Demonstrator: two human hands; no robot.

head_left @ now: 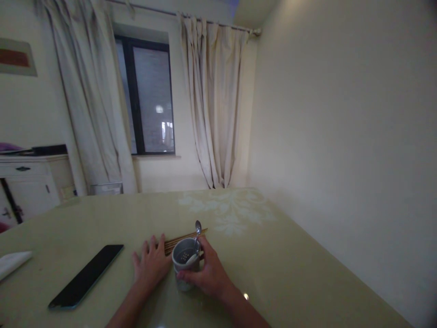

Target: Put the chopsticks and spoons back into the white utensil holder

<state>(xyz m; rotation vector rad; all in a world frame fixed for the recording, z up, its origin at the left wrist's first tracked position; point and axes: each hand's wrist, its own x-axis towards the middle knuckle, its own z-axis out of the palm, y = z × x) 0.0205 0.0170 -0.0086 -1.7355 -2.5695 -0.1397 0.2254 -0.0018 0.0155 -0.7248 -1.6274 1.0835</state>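
A person's right hand (206,273) wraps around a grey cup (185,264) on a pale green surface (290,273), fingers curled about the cup's right side and thumb along its near rim. The left hand (152,263) lies flat and open just left of the cup, palm down, fingers spread, holding nothing; its fingertips touch the near end of a bundle of chopsticks (184,239). The cup stands upright near the surface's front edge, mouth up. A spoon (197,234) leans inside it, its long axis nearly vertical and tipped slightly away from the camera, the rounded end up and clear of the rim. The chopsticks lie flat behind the cup, long axis running from the left hand up and to the right, far tips ending just past the spoon. A dark phone (87,275) lies well to the left, screen up, its long axis slanting from near-left to far-right. A white cloth (12,262) sits at the left edge. Beyond, curtains (215,105) frame a dark window (148,98), with a white cabinet (30,182) at left.
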